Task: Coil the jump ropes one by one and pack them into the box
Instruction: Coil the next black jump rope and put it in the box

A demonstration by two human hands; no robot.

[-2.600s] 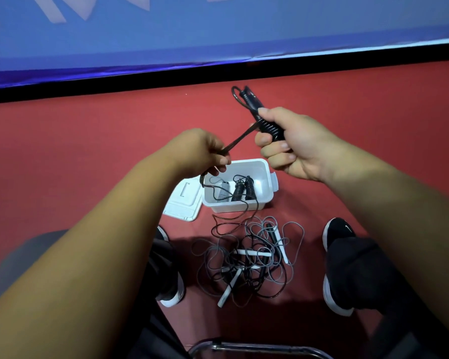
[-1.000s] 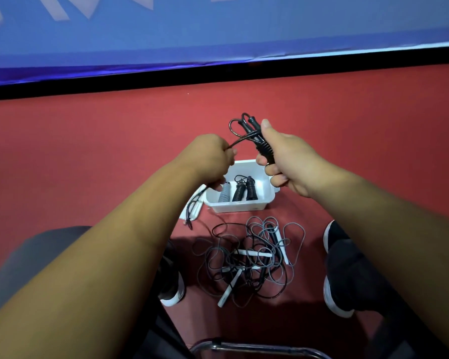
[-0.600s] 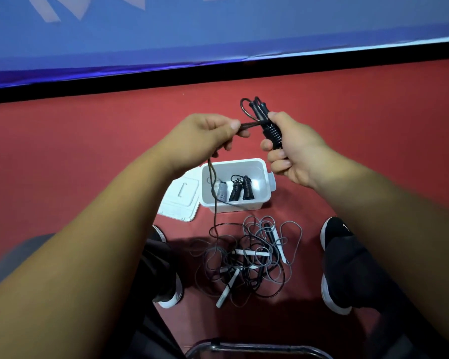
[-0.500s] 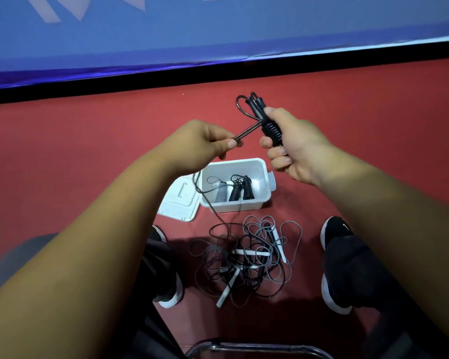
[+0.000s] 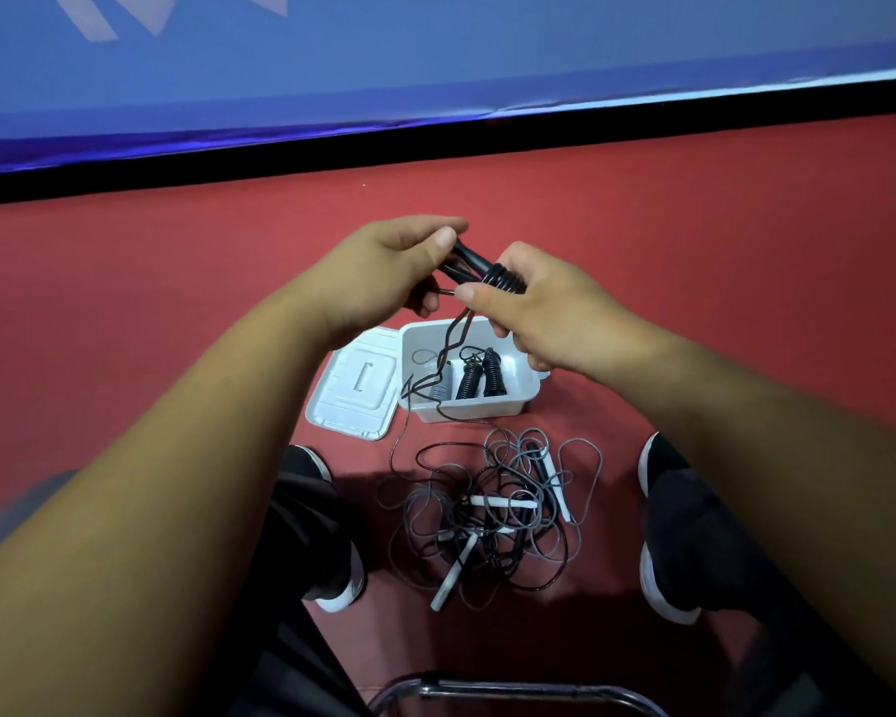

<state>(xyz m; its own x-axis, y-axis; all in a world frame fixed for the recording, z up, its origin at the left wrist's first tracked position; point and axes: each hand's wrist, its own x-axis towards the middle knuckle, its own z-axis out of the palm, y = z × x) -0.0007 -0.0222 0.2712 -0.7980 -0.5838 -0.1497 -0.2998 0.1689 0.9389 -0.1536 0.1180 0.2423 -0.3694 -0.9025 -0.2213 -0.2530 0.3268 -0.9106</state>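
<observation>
Open red floor (image 5: 125,302) spreads across the left and right of the frame, bounded at the top by a black strip (image 5: 435,142) under a blue banner (image 5: 435,59). At centre, the left hand (image 5: 384,271) pinches the black jump rope (image 5: 474,262) between thumb and fingers. Just right of it, the right hand (image 5: 549,313) curls round the rope's wound handles. The loose cord trails down over the white box (image 5: 531,393) directly below the hands, with the lid (image 5: 355,390) lying flat on the box's left. More tangled ropes (image 5: 492,509) lie lower centre, between the shoes (image 5: 660,592).

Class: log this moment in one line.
step: coiling | right hand: grips black rope bundle | left hand: pinches its cord | box: open | tangled ropes: outside box
</observation>
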